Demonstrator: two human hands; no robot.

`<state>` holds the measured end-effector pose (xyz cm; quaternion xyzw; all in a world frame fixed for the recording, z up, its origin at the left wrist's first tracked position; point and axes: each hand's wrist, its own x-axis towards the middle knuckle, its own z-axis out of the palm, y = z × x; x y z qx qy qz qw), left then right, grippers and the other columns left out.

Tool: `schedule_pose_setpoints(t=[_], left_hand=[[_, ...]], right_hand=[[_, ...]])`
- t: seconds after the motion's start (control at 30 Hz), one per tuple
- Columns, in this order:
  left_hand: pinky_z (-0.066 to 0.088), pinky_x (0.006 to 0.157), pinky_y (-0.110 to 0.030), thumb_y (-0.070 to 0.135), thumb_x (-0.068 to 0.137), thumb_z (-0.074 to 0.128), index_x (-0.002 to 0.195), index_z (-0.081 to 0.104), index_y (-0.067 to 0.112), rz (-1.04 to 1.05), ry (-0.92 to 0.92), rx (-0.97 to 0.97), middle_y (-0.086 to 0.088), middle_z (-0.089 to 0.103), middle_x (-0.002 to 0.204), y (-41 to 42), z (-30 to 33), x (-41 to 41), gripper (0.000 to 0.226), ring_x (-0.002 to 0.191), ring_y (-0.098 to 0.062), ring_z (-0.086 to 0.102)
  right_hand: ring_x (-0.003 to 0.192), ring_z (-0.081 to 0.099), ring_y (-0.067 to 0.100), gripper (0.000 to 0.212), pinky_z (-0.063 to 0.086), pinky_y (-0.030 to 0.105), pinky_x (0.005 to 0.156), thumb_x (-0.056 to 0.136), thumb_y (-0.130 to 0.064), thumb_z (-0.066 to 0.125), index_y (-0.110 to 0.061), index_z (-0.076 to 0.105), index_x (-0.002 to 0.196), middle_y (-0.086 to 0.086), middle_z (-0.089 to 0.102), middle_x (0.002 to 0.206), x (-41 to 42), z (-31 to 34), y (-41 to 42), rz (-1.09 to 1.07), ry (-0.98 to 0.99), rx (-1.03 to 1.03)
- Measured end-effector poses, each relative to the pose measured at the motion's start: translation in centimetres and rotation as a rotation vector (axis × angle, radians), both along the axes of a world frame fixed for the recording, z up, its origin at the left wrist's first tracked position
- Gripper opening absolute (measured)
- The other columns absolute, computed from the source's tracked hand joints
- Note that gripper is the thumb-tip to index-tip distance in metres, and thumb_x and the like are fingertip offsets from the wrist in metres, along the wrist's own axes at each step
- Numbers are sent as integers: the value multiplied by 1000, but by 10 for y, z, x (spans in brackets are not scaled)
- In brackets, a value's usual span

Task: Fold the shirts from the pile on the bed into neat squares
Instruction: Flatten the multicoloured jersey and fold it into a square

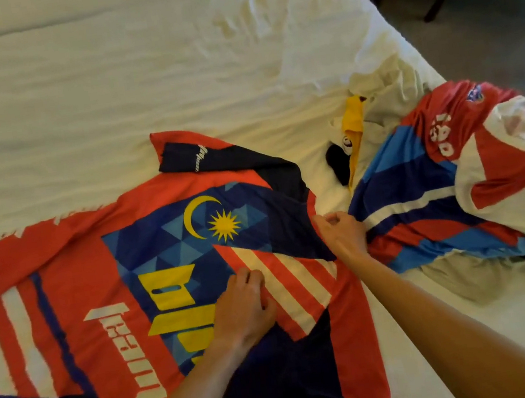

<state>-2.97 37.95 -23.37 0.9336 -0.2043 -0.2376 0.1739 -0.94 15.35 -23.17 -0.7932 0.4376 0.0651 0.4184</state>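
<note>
Head cam only, so one angle. The red jersey (76,290) was spread flat on the white bed (106,85), with the pile of unfolded shirts (445,181) sitting just beside it on the right near the bed's edge. The left hand (246,301) sat on the striped flag print with its fingers curled, looking like it was pinching a bit of cloth there. The right hand (342,231) had its fingers bunched on the jersey's edge next to the pile, pinching the fabric.

My take: this was the flattening and first fold stage. To do it well I'd keep one hand as an anchor, pull the edge taut with the other, and smooth out wrinkles before folding. That slick fabric probably slides, and the edge could snag the pile.
</note>
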Motion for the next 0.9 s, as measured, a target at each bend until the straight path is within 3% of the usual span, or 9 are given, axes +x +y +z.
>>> schedule_pose_setpoints(t=[0.1, 0.2, 0.33, 0.47, 0.53, 0.67, 0.73, 0.83, 0.9], left_hand=[[52, 77, -40, 26, 84, 60, 117, 58, 16, 33, -96, -26, -1, 49, 119, 8, -9, 49, 34, 113, -25, 49], [52, 92, -45, 14, 77, 62, 127, 58, 12, 47, -159, -40, -10, 49, 134, 8, -20, 93, 51, 125, -32, 48], [44, 105, -56, 18, 78, 64, 135, 56, 8, 77, -210, -20, -20, 48, 144, 3, -39, 129, 59, 134, -41, 45], [41, 106, -57, 36, 81, 45, 138, 56, 16, 66, -201, 14, -15, 50, 146, 3, -51, 132, 62, 135, -37, 47], [35, 111, -55, 41, 81, 39, 142, 52, 18, 71, -181, 13, -12, 46, 150, 4, -53, 133, 67, 139, -35, 42], [28, 117, -47, 44, 78, 49, 141, 50, 25, 60, -181, -11, -6, 42, 152, 7, -50, 140, 66, 142, -28, 36], [24, 117, -43, 44, 80, 54, 140, 48, 27, 27, -172, -51, -2, 38, 153, 14, -47, 147, 63, 144, -25, 30], [14, 119, -38, 44, 88, 58, 148, 36, 31, -34, -72, -79, 4, 19, 161, 26, -48, 157, 66, 150, -20, 12], [19, 117, -37, 42, 86, 63, 147, 38, 33, -45, -29, -121, 7, 19, 161, 31, -49, 161, 67, 150, -17, 12]], right_hand=[[105, 62, 26, 36, 49, 38, 91, 88, -48, 64, -16, 67, 101, 5, 70, 109, 53, -2, -6, 29, -27, 30], [115, 60, 26, 58, 47, 36, 95, 86, -52, 67, -11, 62, 125, 6, 65, 123, 98, -9, -12, 46, -8, 30], [85, 65, 23, 22, 48, 35, 73, 86, -37, 71, -16, 70, 81, 3, 68, 80, 135, -18, -28, 196, 5, -16], [103, 62, 36, 18, 46, 37, 77, 92, -24, 63, -11, 71, 101, 16, 69, 107, 147, -23, -33, 96, 59, -225], [117, 52, 33, 37, 44, 42, 90, 86, -27, 64, -13, 61, 120, 10, 57, 126, 158, -25, -10, 176, 11, -374], [118, 44, 28, 56, 44, 48, 91, 78, -33, 68, -19, 54, 130, 3, 47, 128, 197, -22, 40, 639, -291, -455], [117, 47, 28, 61, 44, 48, 91, 80, -41, 69, -23, 50, 134, 3, 47, 130, 220, -22, 63, 908, -233, -458], [113, 56, 30, 36, 48, 41, 87, 87, -32, 66, -24, 65, 123, 4, 61, 123, 258, -23, 75, 1067, -91, -444], [106, 63, 32, 26, 52, 38, 85, 84, -17, 64, -23, 75, 106, 9, 71, 113, 279, -22, 71, 908, -116, -399]])
